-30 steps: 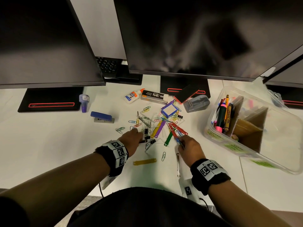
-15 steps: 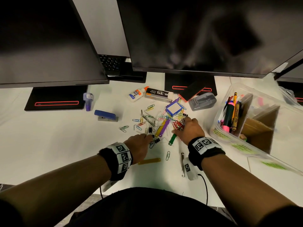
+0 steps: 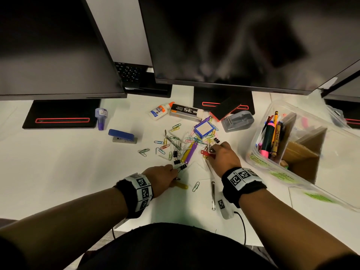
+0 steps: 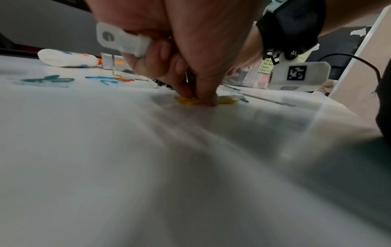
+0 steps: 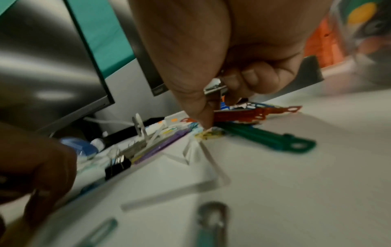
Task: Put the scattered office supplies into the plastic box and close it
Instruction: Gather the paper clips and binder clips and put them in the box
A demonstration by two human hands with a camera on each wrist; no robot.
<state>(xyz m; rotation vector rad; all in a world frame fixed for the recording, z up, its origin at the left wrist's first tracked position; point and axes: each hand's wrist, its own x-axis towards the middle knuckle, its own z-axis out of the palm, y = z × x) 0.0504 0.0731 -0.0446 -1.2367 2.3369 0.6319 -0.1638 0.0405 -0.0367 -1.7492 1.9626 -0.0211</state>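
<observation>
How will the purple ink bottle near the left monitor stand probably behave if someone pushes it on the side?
The purple ink bottle stands upright and looks tall for its narrow foot, so a push high up would probably tip it. Its body looks round, so once down it may roll across the smooth white desk. It looks small, so likely light.

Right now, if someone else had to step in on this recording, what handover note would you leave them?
Left hand: fingertips down on the yellow strip, pinching it off the desk.
Right hand: fingers curled, holding metal clips, working at the red clips.
Plastic box: open at right, pens and markers already inside.
Left: paper clips, binder clips, stapler, glue bottle, staple box, tape dispenser, then closing the box.
</observation>
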